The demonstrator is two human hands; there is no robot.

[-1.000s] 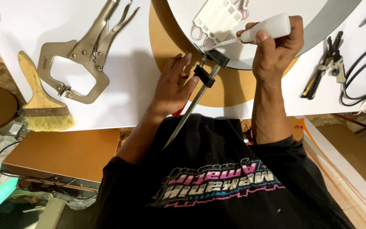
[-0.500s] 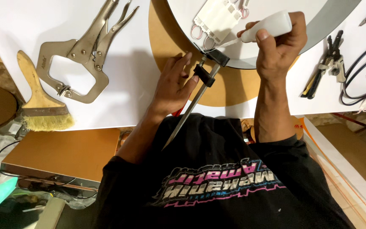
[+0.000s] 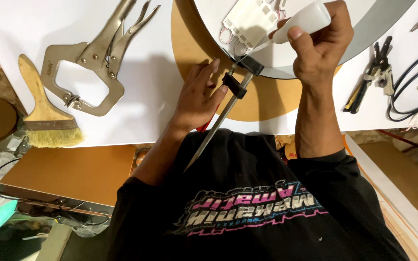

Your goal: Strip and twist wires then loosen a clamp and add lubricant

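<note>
White worktable, locking clamp, brush, pliers

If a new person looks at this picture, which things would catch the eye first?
First the right hand, top centre, squeezing a white squeeze bottle with its thin nozzle aimed at the round white panel's edge. Just below, the left hand rests by a black bar clamp gripping that edge. At upper left, big metal locking pliers lie beside a wooden paintbrush.
</note>
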